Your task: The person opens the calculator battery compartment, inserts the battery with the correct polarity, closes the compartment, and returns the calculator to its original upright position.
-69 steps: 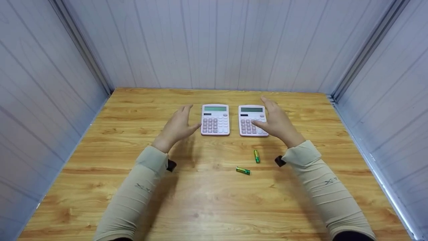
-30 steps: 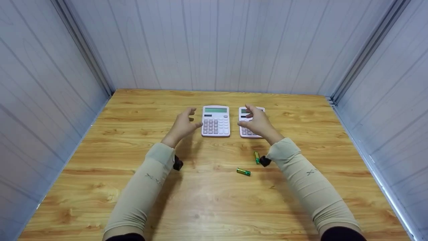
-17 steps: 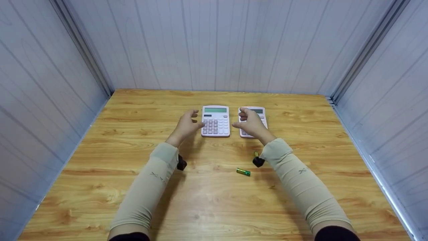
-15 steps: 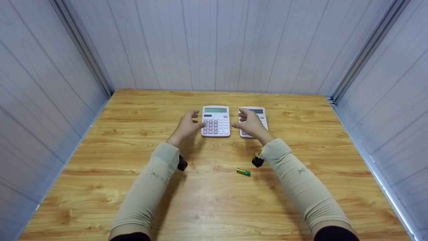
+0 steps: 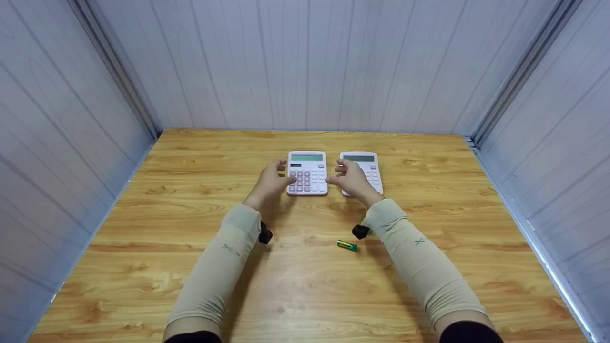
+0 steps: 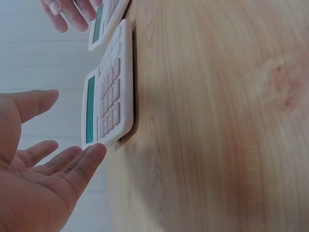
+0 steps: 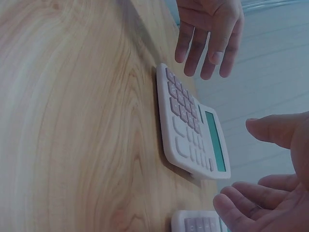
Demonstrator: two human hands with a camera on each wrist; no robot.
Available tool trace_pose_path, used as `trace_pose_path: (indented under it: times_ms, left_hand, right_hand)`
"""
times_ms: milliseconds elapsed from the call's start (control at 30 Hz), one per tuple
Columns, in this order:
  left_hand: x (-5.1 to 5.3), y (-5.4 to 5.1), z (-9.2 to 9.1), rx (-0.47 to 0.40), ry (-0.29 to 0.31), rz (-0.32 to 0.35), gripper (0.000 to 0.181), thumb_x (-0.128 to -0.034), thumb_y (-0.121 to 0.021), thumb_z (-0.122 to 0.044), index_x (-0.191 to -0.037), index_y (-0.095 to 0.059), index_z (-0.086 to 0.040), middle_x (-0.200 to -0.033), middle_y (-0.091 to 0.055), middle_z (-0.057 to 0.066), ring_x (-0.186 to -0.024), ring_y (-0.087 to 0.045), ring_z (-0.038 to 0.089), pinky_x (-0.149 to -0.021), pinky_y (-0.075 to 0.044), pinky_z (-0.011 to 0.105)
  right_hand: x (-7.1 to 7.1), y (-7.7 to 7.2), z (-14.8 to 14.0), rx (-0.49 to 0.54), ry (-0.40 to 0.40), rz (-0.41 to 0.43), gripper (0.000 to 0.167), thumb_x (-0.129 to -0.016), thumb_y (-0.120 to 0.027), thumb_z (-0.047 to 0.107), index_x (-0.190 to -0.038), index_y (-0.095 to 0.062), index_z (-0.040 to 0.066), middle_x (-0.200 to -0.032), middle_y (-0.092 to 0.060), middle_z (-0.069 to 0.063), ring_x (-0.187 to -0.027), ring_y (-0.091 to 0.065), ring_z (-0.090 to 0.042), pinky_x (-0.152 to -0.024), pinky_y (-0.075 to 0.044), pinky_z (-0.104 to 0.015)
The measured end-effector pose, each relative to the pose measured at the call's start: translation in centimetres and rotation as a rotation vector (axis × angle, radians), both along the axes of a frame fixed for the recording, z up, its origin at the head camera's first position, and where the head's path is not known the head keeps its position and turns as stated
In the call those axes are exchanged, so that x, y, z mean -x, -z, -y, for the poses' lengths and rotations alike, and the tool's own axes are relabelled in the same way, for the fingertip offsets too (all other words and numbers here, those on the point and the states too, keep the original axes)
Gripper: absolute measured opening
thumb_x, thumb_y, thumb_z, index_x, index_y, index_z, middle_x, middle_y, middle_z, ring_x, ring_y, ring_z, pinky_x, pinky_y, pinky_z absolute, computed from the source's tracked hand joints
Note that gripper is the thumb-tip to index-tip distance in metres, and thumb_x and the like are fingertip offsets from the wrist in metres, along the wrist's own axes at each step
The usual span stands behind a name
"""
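Two pink-and-white calculators lie side by side on the wooden table. My left hand [image 5: 270,182] is at the left edge of the left calculator [image 5: 309,172], its thumb over the lower-left keys. In the left wrist view, the fingertips of my left hand [image 6: 43,179] reach this calculator's [image 6: 110,92] near edge; contact is unclear. My right hand [image 5: 355,182] hovers over the left part of the right calculator [image 5: 367,159], thumb toward the left calculator's right edge. The right wrist view shows my right hand [image 7: 282,195] spread and apart from the left calculator [image 7: 186,123]. Neither hand grips anything.
A green-and-yellow battery [image 5: 347,245] lies on the table [image 5: 295,295] in front of the calculators. A second battery is almost hidden behind the black wrist camera [image 5: 360,232] at the right cuff. Pale panel walls [image 5: 305,62] stand at the back and both sides.
My right hand has swung left from the right calculator's right side to the space beside the left calculator. The left hand has moved slightly right, to its left edge. The calculators have not moved.
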State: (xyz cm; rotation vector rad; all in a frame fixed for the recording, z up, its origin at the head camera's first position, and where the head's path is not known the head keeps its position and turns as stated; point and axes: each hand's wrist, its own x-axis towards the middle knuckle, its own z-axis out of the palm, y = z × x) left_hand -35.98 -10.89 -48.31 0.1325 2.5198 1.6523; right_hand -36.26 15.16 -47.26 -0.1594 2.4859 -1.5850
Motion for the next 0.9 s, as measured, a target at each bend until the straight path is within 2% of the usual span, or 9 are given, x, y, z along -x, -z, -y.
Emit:
trace_pose_path:
  times_ms: [167,400,700,900]
  left_hand:
    - [0.1,0.4,-0.2,0.0,-0.019,0.018,0.067,-0.1023,-0.07,-0.013,-0.162,-0.042,0.001,-0.161,-0.049,0.026,-0.15,-0.049,0.041,-0.125,-0.046,0.053]
    - [0.2,1.0,-0.1,-0.006,-0.036,0.042,0.067,-0.1028,-0.071,-0.013,-0.161,-0.042,0.004,-0.158,-0.051,0.029,-0.149,-0.049,0.042,-0.127,-0.044,0.053]
    - [0.3,1.4,-0.5,-0.026,-0.048,0.059,0.067,-0.1019,-0.071,-0.011,-0.16,-0.043,0.007,-0.154,-0.053,0.03,-0.145,-0.052,0.042,-0.125,-0.046,0.051]
    - [0.5,1.5,-0.9,-0.066,-0.041,0.068,0.063,-0.1026,-0.069,-0.008,-0.159,-0.044,0.007,-0.15,-0.056,0.029,-0.14,-0.056,0.039,-0.121,-0.049,0.049]
  right_hand:
    - [0.0,0.6,0.3,0.009,0.009,0.021,0.083,-0.099,-0.075,0.012,-0.166,-0.031,-0.007,-0.161,-0.048,-0.031,-0.15,-0.048,-0.042,-0.126,-0.045,-0.05]
    - [0.0,1.6,0.8,0.026,-0.001,0.059,0.086,-0.099,-0.076,0.011,-0.168,-0.028,-0.005,-0.164,-0.047,-0.029,-0.15,-0.049,-0.042,-0.118,-0.053,-0.052]
    - [0.1,2.1,1.5,-0.042,-0.013,0.071,0.084,-0.099,-0.077,0.016,-0.167,-0.031,-0.004,-0.161,-0.051,-0.028,-0.151,-0.05,-0.041,-0.124,-0.048,-0.05]
    - [0.3,2.1,2.3,-0.022,0.008,0.09,0.084,-0.097,-0.079,0.012,-0.165,-0.033,-0.006,-0.158,-0.054,-0.03,-0.147,-0.054,-0.041,-0.123,-0.049,-0.049]
